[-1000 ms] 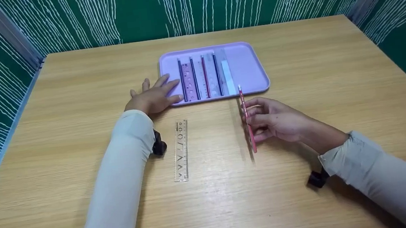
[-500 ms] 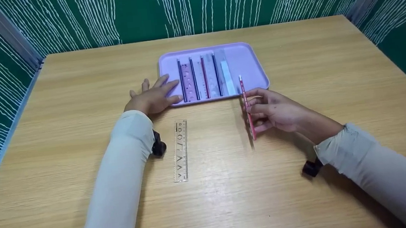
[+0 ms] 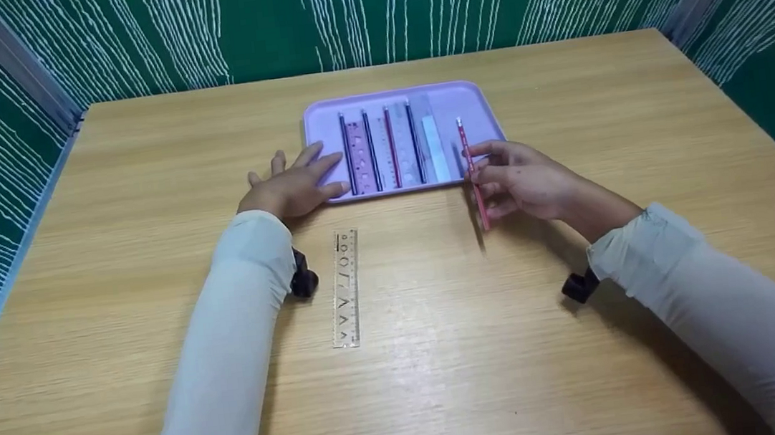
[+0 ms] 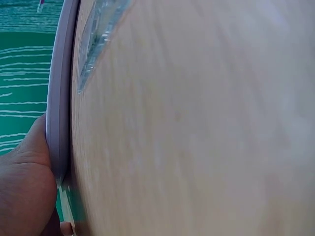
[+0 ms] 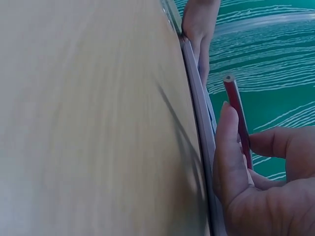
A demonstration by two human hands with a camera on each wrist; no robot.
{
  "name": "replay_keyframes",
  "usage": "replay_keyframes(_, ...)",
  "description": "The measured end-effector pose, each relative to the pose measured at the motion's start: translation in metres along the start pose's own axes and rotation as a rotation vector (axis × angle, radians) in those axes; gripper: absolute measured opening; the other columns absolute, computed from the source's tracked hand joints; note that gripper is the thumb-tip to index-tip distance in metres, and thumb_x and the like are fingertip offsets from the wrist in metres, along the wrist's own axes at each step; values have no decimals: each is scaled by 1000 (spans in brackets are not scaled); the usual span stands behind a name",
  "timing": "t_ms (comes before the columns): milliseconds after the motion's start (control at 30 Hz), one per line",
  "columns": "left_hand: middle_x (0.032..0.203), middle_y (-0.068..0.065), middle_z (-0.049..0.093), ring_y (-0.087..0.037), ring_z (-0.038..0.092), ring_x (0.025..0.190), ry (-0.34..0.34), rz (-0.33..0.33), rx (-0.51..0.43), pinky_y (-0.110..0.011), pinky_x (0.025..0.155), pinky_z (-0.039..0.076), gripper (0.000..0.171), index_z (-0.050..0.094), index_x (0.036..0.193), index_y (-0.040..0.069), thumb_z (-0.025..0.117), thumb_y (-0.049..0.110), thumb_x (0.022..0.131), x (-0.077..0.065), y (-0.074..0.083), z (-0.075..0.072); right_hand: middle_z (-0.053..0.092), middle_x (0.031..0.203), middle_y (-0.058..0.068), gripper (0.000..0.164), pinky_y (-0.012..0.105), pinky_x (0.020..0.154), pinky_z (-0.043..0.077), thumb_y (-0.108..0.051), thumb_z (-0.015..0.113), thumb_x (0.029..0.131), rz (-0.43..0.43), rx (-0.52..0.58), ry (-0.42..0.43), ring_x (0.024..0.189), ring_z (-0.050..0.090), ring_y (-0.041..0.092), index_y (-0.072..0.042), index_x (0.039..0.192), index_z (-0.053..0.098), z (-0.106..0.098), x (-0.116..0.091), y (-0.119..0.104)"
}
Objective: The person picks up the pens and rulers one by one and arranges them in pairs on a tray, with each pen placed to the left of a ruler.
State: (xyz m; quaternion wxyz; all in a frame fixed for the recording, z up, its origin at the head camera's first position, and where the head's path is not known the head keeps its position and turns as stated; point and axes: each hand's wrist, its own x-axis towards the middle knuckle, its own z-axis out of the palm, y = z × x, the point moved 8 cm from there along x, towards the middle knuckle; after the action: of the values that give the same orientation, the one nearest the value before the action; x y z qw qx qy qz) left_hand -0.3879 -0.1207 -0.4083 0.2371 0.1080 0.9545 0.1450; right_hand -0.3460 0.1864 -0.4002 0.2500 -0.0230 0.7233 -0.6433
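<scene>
In my right hand [image 3: 524,178] I pinch a red pencil [image 3: 473,179] between thumb and fingers, its white-tipped end pointing away. The pencil hangs above the front right edge of a purple tray [image 3: 470,111]. The right wrist view shows the pencil's flat unsharpened end [image 5: 229,78] beyond the thumb. My left hand [image 3: 291,188] rests with spread, straight fingers on the tray's front left corner. Inside the tray, dark pencils [image 3: 371,151], a red pencil [image 3: 392,146], a pink ruler [image 3: 359,157], clear rulers and a pale blue strip [image 3: 436,149] lie side by side.
A clear ruler [image 3: 345,287] with cut-out shapes lies on the wooden table [image 3: 434,385] in front of the tray, to the right of the left forearm. Green panels with white streaks [image 3: 266,25] stand behind the table and at both sides.
My right hand has moved forward with the red pencil, from in front of the tray to over its front right edge. My left hand has stayed in place.
</scene>
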Motion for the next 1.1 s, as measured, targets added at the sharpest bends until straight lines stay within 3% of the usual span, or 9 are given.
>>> replay_keyframes(400, 171, 19, -15, -41, -24, 155, -2, -6, -7, -77, 115, -17, 71, 8, 159, 55, 36, 75, 98, 0, 0, 0, 48, 135, 14, 55, 35, 70, 65, -10, 51, 106, 41, -39, 57, 97, 61, 21, -14, 158, 33, -13, 21, -12)
replay_keyframes(800, 171, 18, -14, -42, -22, 156, 3, 2, 7, -79, 114, -15, 70, 8, 159, 55, 37, 74, 98, 2, 1, 1, 45, 132, 9, 54, 34, 76, 64, -12, 52, 106, 68, -106, 106, 106, 57, 24, -16, 158, 35, -21, 43, -15)
replay_keyframes(1100, 172, 17, -13, -43, -21, 156, 14, 3, 13, -79, 115, -14, 70, 9, 159, 55, 37, 74, 98, 1, 0, -1, 44, 140, 8, 57, 39, 92, 62, -11, 51, 106, 114, -141, 131, 118, 55, 27, -20, 160, 34, -22, 54, -21)
